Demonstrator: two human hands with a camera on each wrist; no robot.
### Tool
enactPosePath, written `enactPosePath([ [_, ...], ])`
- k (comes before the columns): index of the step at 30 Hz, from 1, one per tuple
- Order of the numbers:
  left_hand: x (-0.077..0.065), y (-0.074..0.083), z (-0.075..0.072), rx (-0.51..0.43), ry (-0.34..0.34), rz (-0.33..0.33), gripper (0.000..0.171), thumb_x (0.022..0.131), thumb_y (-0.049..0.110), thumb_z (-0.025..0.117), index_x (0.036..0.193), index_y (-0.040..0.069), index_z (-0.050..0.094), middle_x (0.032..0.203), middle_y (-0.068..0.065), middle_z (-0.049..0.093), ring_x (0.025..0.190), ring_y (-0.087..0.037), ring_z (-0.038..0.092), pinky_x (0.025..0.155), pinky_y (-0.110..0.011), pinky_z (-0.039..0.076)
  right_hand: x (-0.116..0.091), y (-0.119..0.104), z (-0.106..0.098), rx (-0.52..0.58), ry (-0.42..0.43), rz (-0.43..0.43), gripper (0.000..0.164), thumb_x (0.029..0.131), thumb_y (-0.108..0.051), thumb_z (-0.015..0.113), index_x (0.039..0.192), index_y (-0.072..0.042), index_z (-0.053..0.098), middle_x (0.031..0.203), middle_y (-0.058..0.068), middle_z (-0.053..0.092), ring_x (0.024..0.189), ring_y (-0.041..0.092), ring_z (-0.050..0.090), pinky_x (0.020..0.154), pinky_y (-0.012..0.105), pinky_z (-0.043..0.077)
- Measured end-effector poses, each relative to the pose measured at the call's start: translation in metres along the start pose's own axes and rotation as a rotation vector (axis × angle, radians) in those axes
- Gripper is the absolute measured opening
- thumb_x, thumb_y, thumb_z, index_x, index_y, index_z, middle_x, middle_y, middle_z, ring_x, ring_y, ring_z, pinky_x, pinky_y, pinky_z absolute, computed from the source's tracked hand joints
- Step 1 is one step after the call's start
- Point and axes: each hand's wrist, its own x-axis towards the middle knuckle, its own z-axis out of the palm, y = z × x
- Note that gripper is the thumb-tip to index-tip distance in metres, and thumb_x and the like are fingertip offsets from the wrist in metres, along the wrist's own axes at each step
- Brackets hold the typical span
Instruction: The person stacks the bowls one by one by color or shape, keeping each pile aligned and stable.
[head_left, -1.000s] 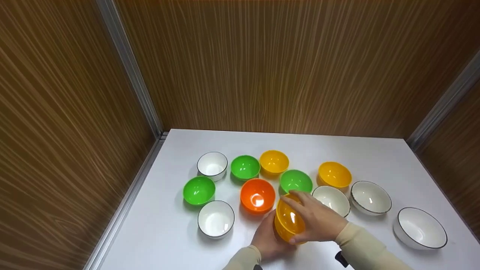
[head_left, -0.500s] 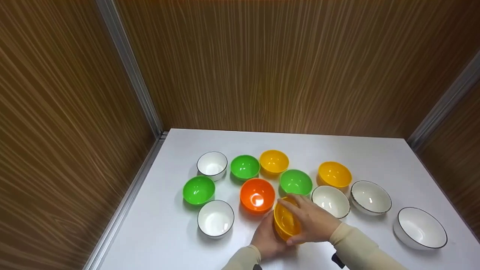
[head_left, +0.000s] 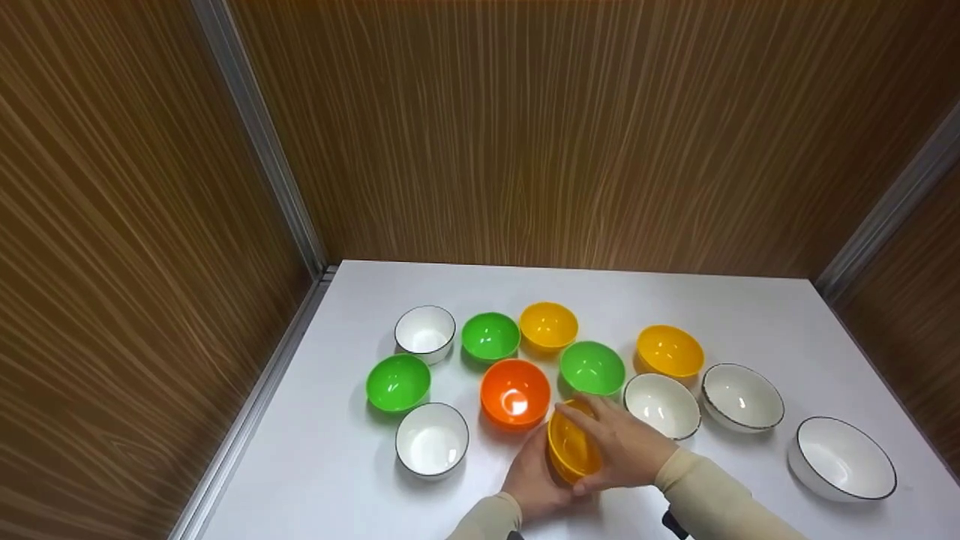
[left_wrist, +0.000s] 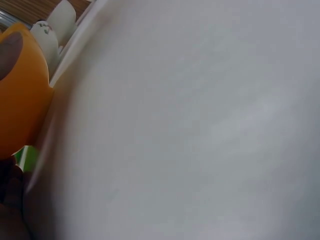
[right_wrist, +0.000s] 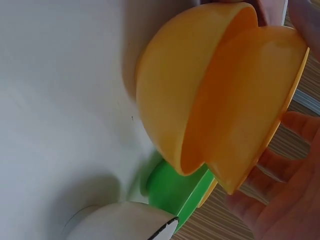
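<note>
Yellow, glossy, plastic-looking and round, the upper bowl (right_wrist: 252, 105) is gripped at its rim by the right hand (head_left: 628, 448), fingers and thumb spread apart around it and clamped on the edge, at the lower centre of the head view. Its base sits inside the mouth of a matching yellow lower bowl (right_wrist: 172, 82), against whose outer side the left hand (head_left: 531, 480) is curled. Cream sleeves (head_left: 712, 484) reach in from the bottom edge. Just above the hands lie a glossy orange-red round bowl (head_left: 515, 395) and a bright green round bowl (head_left: 592, 368); a white, dark-rimmed round bowl (head_left: 661, 405) stands just right of the right hand. Farther out, two yellow bowls stand higher in the frame, two green ones at upper centre and centre left, two white ones at centre left, and two more white ones at lower right. All rest on a smooth white tabletop (head_left: 322, 472), backed by brown wood-grain panels (head_left: 517, 135) filling the upper frame.
</note>
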Motion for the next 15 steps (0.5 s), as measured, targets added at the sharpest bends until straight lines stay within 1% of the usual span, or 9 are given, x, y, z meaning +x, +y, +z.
enactPosePath([
  [3,0.0001,-0.0003,0.0003,-0.001,-0.004,-0.013,0.108,0.055,0.050,0.087,0.147,0.029,0.032,0.138,0.013,0.046,0.125,-0.008,0.045,0.111,-0.035,0.032,-0.0005,0.0009,0.0030,-0.002,-0.008,0.008,0.108,0.059,-0.073,0.074,0.146,-0.018,0.042,0.140,0.015,0.041,0.124,0.032,0.046,0.099,0.047,0.046],
  [9,-0.0001,0.0013,-0.0006,0.031,-0.011,-0.034,0.112,0.056,0.048,0.087,0.149,0.021,0.031,0.142,0.005,0.044,0.128,-0.012,0.044,0.112,-0.036,0.032,-0.0012,0.0012,0.0065,0.012,-0.022,0.026,0.108,0.058,-0.073,0.075,0.145,-0.019,0.042,0.141,0.015,0.039,0.125,0.033,0.044,0.099,0.049,0.046],
  [15,0.0002,0.0017,-0.0005,0.034,-0.016,-0.033,0.114,0.055,0.051,0.087,0.149,0.023,0.030,0.142,0.006,0.043,0.127,-0.013,0.044,0.111,-0.038,0.033,-0.0038,0.0019,0.0101,0.012,-0.024,0.029,0.109,0.057,-0.072,0.076,0.146,-0.018,0.042,0.144,0.016,0.037,0.128,0.036,0.042,0.101,0.052,0.043],
])
